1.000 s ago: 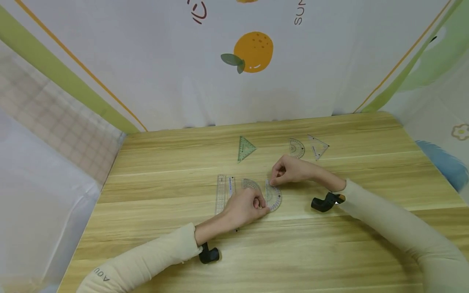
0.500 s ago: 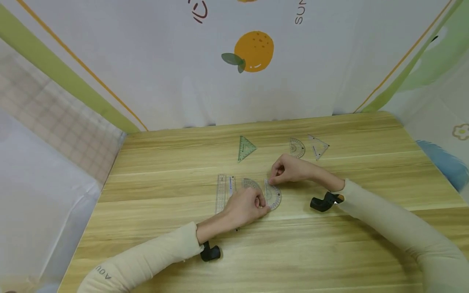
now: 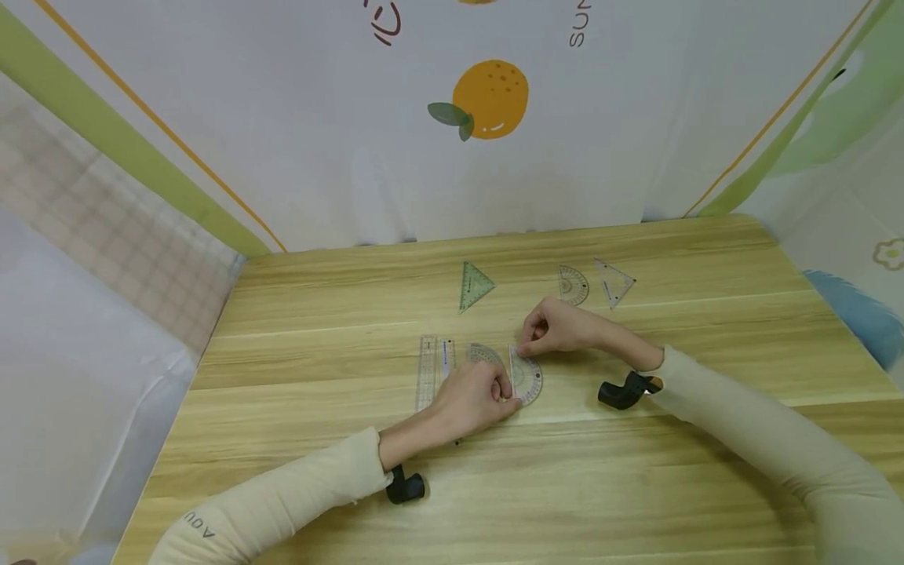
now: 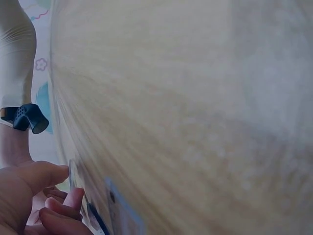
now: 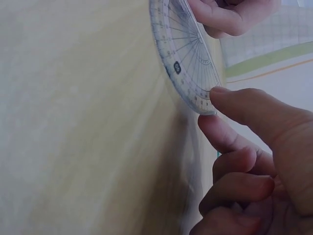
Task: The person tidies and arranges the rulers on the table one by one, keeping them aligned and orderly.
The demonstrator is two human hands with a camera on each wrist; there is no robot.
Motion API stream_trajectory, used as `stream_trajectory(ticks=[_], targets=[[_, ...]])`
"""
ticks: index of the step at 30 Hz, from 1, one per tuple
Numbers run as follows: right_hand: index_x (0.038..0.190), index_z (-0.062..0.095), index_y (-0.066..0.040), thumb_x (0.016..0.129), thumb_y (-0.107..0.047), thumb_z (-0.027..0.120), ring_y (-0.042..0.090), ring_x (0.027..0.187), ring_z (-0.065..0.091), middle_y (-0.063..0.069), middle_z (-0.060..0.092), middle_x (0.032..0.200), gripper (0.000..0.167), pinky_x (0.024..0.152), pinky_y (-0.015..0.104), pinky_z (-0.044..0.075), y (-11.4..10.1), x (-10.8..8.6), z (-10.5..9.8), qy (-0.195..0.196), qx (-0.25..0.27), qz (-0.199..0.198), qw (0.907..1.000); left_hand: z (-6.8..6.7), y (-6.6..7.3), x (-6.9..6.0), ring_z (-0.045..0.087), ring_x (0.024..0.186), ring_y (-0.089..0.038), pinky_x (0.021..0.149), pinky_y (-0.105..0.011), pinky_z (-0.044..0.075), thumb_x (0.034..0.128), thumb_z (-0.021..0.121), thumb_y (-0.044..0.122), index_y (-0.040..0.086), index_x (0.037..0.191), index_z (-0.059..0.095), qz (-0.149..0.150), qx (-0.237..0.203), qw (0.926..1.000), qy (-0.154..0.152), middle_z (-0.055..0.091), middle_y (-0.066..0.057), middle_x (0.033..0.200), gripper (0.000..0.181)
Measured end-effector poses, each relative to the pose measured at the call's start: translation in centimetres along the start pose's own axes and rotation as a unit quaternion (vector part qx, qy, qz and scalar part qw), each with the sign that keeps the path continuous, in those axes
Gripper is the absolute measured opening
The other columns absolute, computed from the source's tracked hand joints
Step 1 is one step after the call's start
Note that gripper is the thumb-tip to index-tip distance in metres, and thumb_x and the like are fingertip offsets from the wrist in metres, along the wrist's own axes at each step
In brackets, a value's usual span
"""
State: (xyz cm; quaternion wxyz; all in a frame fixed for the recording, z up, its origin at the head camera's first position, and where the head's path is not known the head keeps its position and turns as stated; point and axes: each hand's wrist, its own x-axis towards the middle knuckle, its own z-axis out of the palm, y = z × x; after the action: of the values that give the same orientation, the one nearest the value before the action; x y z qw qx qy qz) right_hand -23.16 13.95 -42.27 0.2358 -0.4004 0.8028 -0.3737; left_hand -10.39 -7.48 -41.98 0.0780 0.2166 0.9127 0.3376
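Note:
A clear half-round protractor (image 3: 527, 377) lies near the middle of the table, its straight edge facing left. My right hand (image 3: 558, 326) pinches its far end; in the right wrist view the thumb (image 5: 232, 98) is over the corner and the index finger below it. At the near end, my left hand (image 3: 469, 400) pinches the other corner between thumb and finger. Just left of it sits a second protractor (image 3: 486, 353), partly covered by the left hand. Farther left are a clear ruler (image 3: 427, 365) and a narrower piece with blue print (image 3: 447, 353), also partly covered.
Toward the back of the wooden table (image 3: 318, 290) lie a green set square (image 3: 466, 292), another protractor (image 3: 574, 284) and a clear set square (image 3: 606, 290). A printed white cloth (image 3: 318, 157) hangs behind the table. Each wrist wears a black camera mount.
The protractor in both hands has shifted very slightly left between the first frame and the second. Since then the hands and the pieces look still.

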Motion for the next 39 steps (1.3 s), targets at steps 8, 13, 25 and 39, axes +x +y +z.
stream_trajectory(ticks=[8,13,25,39], targets=[[0.08,0.074,-0.012,0.088,-0.017,0.083,0.007,0.06,0.042,-0.007,0.052,0.065,0.012,0.057,0.022,0.033,-0.2,-0.1,0.1,0.015,-0.006,0.005,0.9999,0.1,-0.1,0.0,0.049,0.052,-0.003,0.048,-0.021,0.042,0.0883,0.081,0.023,0.015,0.08,0.069,-0.006,-0.002,1.0,0.0,0.054,0.01,0.063,0.017],[0.084,0.073,-0.015,0.087,-0.022,0.084,0.011,0.062,0.043,-0.004,0.052,0.067,0.013,0.059,0.024,0.035,0.1,-0.4,-0.1,0.033,-0.005,0.0,0.9994,-0.3,-0.1,0.3,0.048,0.052,-0.004,0.047,-0.021,0.041,0.0877,0.082,0.024,0.014,0.083,0.069,-0.014,-0.009,0.9999,0.004,0.054,0.009,0.063,0.017],[0.098,0.073,-0.009,0.09,-0.018,0.081,0.013,0.063,0.041,-0.002,0.048,0.07,0.015,0.061,0.026,0.035,1.0,-1.2,-1.1,0.027,0.039,-0.05,0.9976,-1.5,-0.2,1.6,0.045,0.049,-0.005,0.046,-0.022,0.038,0.0899,0.08,0.023,0.01,0.091,0.07,-0.014,-0.041,0.9989,0.016,0.055,0.006,0.062,0.016],[0.106,0.071,-0.003,0.092,-0.013,0.079,0.012,0.061,0.038,0.0,0.045,0.072,0.019,0.06,0.026,0.036,1.5,-3.2,-2.7,0.048,0.049,-0.03,0.9972,-1.8,0.8,3.6,0.045,0.045,-0.005,0.042,-0.02,0.033,0.0926,0.077,0.024,0.012,0.095,0.071,-0.003,-0.04,0.9989,0.023,0.056,0.007,0.06,0.014]])
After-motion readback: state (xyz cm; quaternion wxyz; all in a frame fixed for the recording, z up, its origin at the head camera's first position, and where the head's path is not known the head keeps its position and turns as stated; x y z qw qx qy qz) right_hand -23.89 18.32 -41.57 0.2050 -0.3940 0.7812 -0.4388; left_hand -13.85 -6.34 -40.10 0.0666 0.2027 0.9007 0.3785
